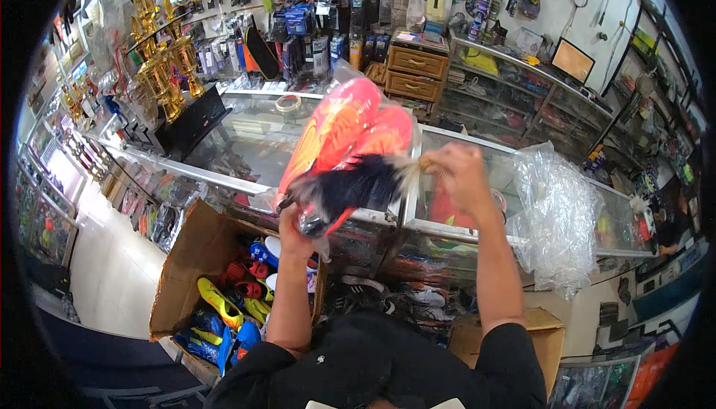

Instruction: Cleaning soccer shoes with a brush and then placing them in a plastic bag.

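My left hand (296, 235) grips the lower end of a pair of pink and orange sports shoes (341, 123) in a clear plastic bag, held up over the glass counter. The soles' details are hard to make out. In my right hand (460, 178) is the handle end of a feather duster (358, 182). Its dark feathers, pale near the handle, lie across the lower part of the bagged shoes and hide some of them. Below my left forearm stands an open cardboard box (184, 274) with several colourful sports shoes (221, 302) in it.
Glass display counters (246, 134) run across in front of me. A roll of tape (288, 103) and gold trophies (170, 81) stand on the left; crumpled clear plastic (554, 218) drapes over the right counter. Another cardboard box (545, 333) sits at lower right.
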`<state>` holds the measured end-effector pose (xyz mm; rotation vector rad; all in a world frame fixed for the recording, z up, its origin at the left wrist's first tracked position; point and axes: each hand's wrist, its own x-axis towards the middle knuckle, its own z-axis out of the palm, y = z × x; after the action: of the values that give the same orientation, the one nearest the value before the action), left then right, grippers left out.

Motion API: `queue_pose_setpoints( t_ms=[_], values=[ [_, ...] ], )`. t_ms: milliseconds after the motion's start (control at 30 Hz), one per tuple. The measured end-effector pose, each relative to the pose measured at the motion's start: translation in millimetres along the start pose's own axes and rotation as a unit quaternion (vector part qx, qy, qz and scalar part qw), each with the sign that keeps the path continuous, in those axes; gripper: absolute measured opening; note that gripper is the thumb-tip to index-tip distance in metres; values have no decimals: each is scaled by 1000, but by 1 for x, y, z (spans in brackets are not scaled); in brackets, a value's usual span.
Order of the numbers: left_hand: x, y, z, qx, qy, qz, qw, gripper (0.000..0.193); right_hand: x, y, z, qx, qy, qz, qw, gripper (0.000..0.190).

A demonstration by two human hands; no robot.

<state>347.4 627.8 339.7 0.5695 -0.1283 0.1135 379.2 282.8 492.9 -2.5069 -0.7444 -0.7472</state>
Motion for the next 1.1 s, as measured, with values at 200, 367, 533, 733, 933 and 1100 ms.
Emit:
queue_pose_setpoints(
  t_ms=[200, 367, 533, 733, 933, 1100],
  values=[
    [-8, 31, -17, 83, -4, -43, 996, 52, 31, 27, -20, -70, -13, -63, 995, 23],
    [-10, 28, -11, 53, -38, -70, 995, 50, 37, 23, -20, -52, 52, -106, 992, 22],
    [-12, 16, 1, 122, -22, 12, 992, 54, 4, -27, 8, -91, 12, -72, 993, 18],
    [-11, -6, 41, 449, 111, 145, 875, 54, -25, -78, 20, -57, 47, -8, 997, 22],
    [3, -5, 14, 804, -122, 413, 410, 67, -34, -103, 37, 69, 5, -6, 998, 23],
    [12, -23, 25, 665, 54, 281, 690, 61, -34, -98, 49, 78, -27, -18, 996, 24]
  ],
)
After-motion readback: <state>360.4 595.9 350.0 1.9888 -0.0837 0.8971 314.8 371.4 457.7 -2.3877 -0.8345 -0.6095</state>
